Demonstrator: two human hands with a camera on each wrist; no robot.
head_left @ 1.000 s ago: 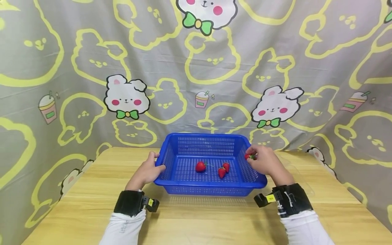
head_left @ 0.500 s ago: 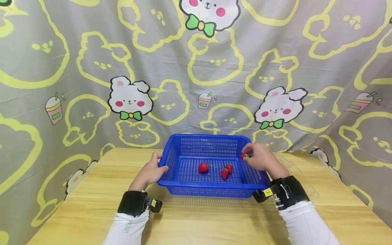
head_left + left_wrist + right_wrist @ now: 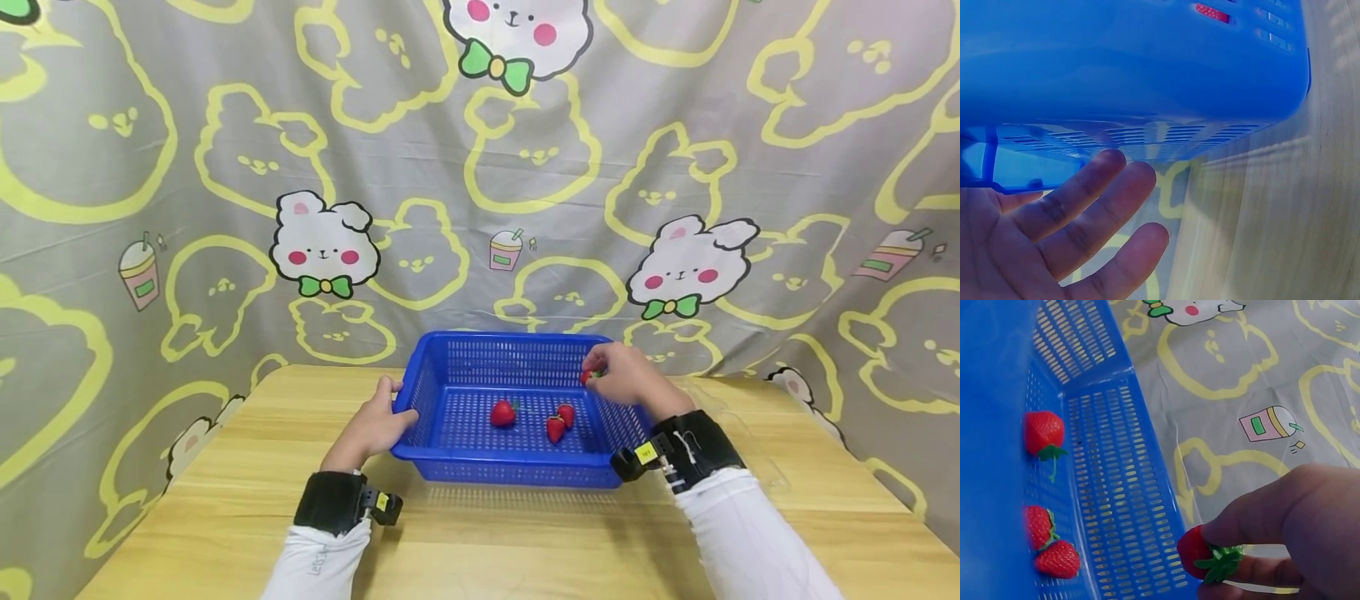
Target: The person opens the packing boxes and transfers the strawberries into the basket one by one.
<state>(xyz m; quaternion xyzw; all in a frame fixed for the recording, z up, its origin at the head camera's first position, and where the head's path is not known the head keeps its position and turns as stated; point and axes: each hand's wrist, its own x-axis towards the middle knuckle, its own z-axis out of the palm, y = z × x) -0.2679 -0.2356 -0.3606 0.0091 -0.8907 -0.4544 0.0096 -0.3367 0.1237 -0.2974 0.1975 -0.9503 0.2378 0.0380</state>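
Note:
A blue plastic basket with slotted walls stands on the table. My left hand grips its left rim, thumb over the top. In the left wrist view, the left fingers lie along the basket's outer side. Between thumb and fingers, my right hand pinches a strawberry with a green leafy cap, above the basket's right part. One larger strawberry lies on the basket floor left of centre. Two smaller strawberries, the front one and the back one, lie touching to its right.
The wooden table extends in front of and beside the basket. A clear, flat transparent object lies to the right, partly behind the right arm. Patterned grey cloth hangs behind the table and at both sides.
My right hand has moved left and slightly inward over the basket, carrying the strawberry. My left hand keeps its grip on the rim. The whole view has shifted slightly.

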